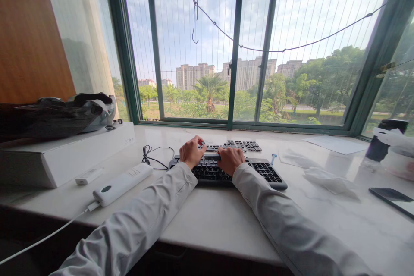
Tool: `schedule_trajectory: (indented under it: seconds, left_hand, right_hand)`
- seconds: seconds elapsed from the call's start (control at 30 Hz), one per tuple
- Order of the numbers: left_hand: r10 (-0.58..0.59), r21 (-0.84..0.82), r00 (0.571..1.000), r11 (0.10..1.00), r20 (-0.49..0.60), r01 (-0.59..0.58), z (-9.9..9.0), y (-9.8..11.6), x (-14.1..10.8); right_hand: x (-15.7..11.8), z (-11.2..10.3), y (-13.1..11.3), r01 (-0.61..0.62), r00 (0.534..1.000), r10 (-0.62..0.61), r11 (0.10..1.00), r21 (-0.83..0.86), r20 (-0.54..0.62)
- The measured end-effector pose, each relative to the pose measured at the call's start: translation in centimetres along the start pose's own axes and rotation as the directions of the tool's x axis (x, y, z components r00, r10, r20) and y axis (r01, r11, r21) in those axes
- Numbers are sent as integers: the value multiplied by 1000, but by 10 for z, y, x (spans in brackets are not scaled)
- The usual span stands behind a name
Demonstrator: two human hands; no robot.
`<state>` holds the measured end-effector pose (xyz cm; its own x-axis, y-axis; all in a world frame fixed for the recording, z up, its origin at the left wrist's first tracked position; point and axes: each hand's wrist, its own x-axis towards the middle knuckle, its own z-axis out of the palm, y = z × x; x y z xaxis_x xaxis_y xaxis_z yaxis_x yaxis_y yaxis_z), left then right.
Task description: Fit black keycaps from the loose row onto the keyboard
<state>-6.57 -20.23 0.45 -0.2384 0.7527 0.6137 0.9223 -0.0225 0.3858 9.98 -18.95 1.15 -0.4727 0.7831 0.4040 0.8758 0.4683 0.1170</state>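
Note:
A black keyboard with a numeric pad lies before me, many of its key positions looking bare. Behind it, loose black keycaps are laid out in rows. My left hand is over the keyboard's upper left part, thumb and forefinger pinching a small dark keycap. My right hand is closed above the middle of the keyboard. A short dark bar shows at its thumb side; I cannot tell its kind. A small blue tool lies just behind the number pad.
At left are a white box bearing a dark bag, a white power bank with a cable, and a small white device. Crumpled clear plastic, paper and a phone lie right. A window stands behind.

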Motion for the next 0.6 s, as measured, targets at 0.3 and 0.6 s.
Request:
schedule_trajectory:
  seconds: [0.3,0.6]
  left_hand:
    - [26,22,999,999,19,-27,2,-3,2]
    - [211,6,973,977,-98,-211,5,-9,5]
  right_hand:
    - [-2,-2,5,199,979,-196,979,-39,59]
    - [-5,2,1,369,927,-370,929,20,64]
